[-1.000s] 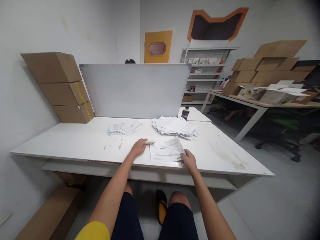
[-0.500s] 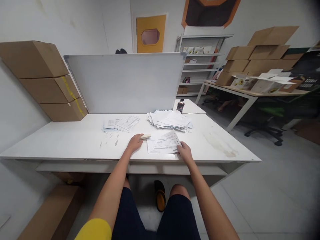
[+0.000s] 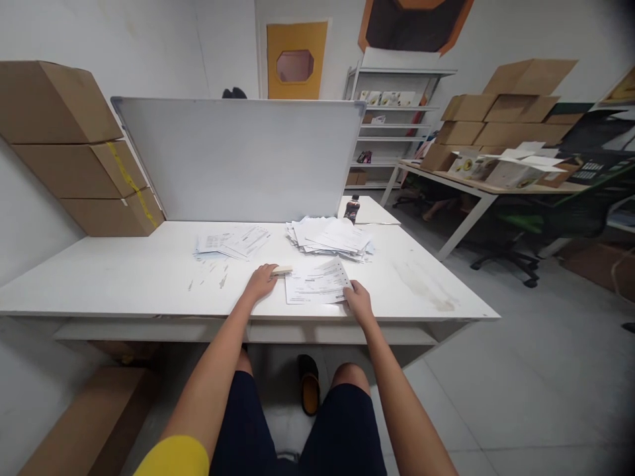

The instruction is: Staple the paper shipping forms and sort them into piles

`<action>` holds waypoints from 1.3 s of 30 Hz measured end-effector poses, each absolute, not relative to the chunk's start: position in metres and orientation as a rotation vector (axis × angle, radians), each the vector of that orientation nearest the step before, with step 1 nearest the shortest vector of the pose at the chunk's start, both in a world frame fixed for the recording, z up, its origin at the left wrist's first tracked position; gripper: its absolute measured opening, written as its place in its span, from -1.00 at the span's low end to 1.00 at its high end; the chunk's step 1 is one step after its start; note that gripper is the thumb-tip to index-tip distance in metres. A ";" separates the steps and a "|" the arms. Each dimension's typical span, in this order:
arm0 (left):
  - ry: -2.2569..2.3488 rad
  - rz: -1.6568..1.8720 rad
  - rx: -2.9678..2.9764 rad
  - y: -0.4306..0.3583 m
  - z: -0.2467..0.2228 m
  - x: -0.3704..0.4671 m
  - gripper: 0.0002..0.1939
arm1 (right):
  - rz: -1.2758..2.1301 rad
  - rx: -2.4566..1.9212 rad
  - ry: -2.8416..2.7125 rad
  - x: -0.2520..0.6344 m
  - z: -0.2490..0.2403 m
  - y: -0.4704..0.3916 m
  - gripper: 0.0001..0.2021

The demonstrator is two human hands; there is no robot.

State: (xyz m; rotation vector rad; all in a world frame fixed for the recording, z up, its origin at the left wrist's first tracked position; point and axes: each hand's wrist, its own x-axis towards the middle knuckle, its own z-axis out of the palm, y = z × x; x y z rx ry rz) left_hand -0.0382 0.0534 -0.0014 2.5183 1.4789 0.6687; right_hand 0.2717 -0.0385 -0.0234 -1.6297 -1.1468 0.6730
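Note:
My left hand [image 3: 261, 282] is closed around a cream-coloured, stapler-shaped tool [image 3: 282, 270] near the front of the white table. The tool's far end meets the left edge of a printed sheet of paper [image 3: 315, 284]. At the sheet's right edge, my right hand [image 3: 358, 301] pinches it, thumb on top. Dark dots run along the paper's slanted upper right side. Whether more sheets lie under it is hidden. Behind it sits a thick, untidy pile of papers [image 3: 330, 236]. Farther left, a few printed sheets [image 3: 232, 242] overlap on the tabletop.
A whiteboard [image 3: 238, 158] stands along the table's back edge, with stacked cardboard boxes [image 3: 106, 172] at its left. A dark bottle [image 3: 352, 209] stands behind the paper pile. Small scraps [image 3: 223, 277] lie left of my hand. At right are another table [image 3: 446, 177] and an office chair [image 3: 540, 218].
The whole view has shifted slightly, so everything appears a little farther left. Both hands keep their holds on the tool and the sheet, in nearly the same place on the table.

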 end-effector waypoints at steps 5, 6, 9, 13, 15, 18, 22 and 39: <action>1.500 0.664 2.532 0.052 -0.001 -0.037 -0.57 | 0.604 -1.635 -1.191 0.272 -0.027 -0.037 -0.73; 1.512 0.654 2.547 0.050 -0.001 -0.036 -0.57 | 0.598 -1.640 -1.197 0.272 -0.027 -0.037 -0.72; 1.552 0.602 2.612 0.046 -0.001 -0.033 -0.56 | 0.597 -1.650 -1.211 0.271 -0.026 -0.036 -0.72; 1.567 0.556 2.656 0.043 -0.001 -0.031 -0.54 | 0.565 -1.648 -1.238 0.267 -0.024 -0.035 -0.70; 1.569 0.541 2.661 0.042 -0.001 -0.031 -0.54 | 0.521 -1.662 -1.260 0.265 -0.023 -0.035 -0.68; 1.567 0.538 2.669 0.042 0.000 -0.031 -0.54 | 0.492 -1.704 -1.281 0.262 -0.023 -0.036 -0.67; 1.577 0.544 2.668 0.041 -0.001 -0.030 -0.55 | 0.485 -1.756 -1.298 0.262 -0.024 -0.036 -0.65; 1.355 0.664 3.088 0.034 -0.002 -0.025 -0.36 | 0.439 -1.845 -1.346 0.258 -0.026 -0.033 -0.64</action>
